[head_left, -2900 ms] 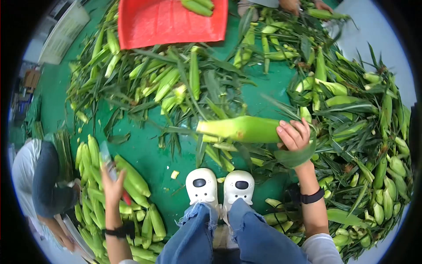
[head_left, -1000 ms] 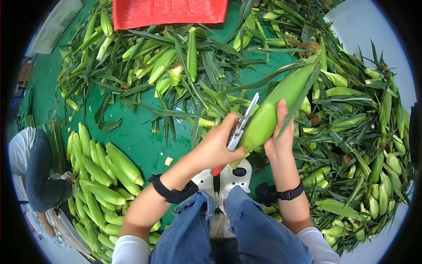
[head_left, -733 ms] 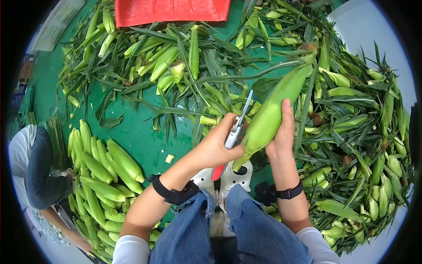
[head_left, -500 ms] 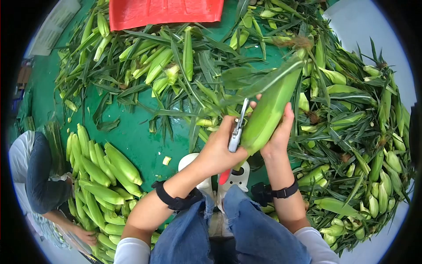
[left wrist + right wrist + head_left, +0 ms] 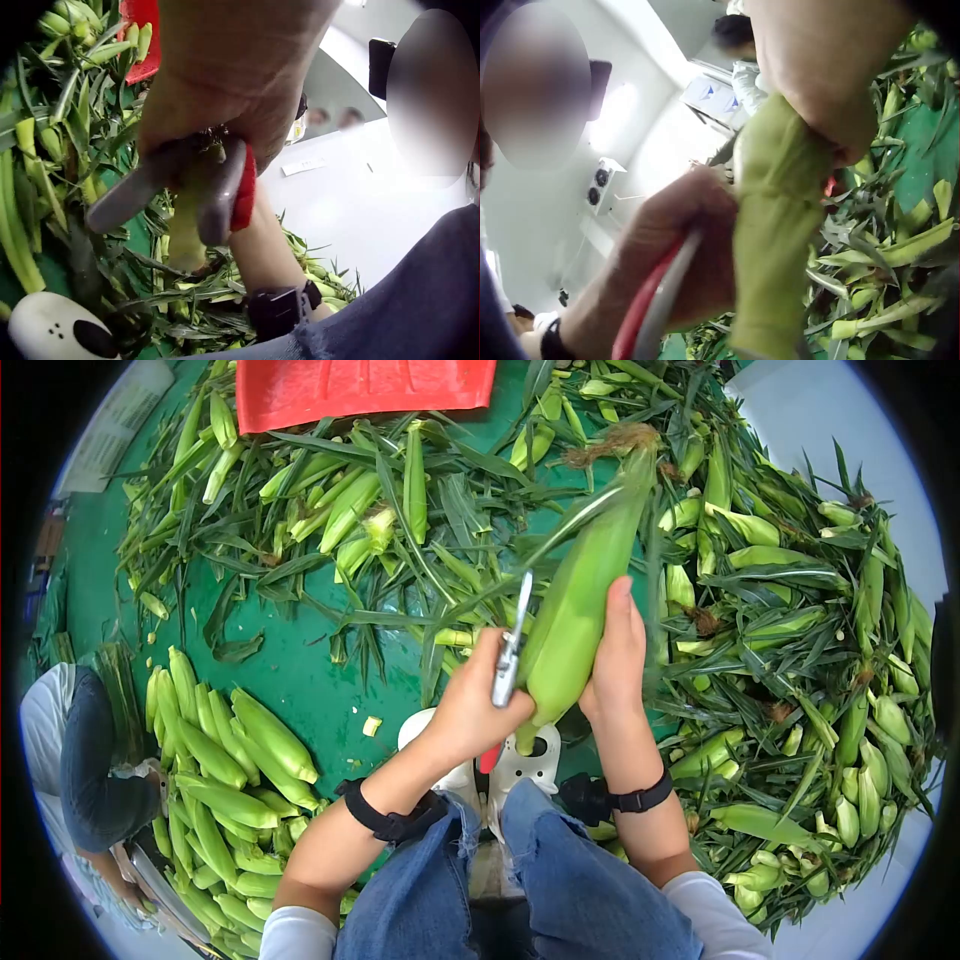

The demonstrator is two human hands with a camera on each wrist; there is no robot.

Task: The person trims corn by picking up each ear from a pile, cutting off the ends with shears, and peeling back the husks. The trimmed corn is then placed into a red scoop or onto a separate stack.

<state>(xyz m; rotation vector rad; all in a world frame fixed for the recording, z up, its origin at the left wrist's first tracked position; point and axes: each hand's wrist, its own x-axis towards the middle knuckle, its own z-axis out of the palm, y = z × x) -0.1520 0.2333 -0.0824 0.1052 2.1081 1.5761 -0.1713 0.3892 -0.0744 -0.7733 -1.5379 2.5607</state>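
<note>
My right hand [image 5: 618, 660] holds an ear of corn in its green husk [image 5: 580, 600] over the shoes, silk end up and away, stalk end toward me. My left hand [image 5: 475, 700] grips pruning shears [image 5: 508, 665] right beside the ear's lower part, blade pointing away. In the left wrist view the grey and red handles of the shears [image 5: 225, 195] straddle the pale stalk [image 5: 186, 232]. The right wrist view shows the husk's base [image 5: 780, 225] up close, with my left hand [image 5: 682, 225] alongside. My palm hides part of the shears.
Trimmed ears [image 5: 215, 790] are piled at the left, near another person [image 5: 85, 760]. Untrimmed corn and leaves [image 5: 790, 620] heap at the right. Cut husks and leaves [image 5: 330, 510] lie ahead, before a red scoop [image 5: 365, 385]. White clogs [image 5: 525, 760] stand on the green floor [image 5: 310, 660].
My left hand has come from the left pile with the shears to the ear's base. The ear has turned from sideways to steeply tilted, then both hands shifted slightly left.
</note>
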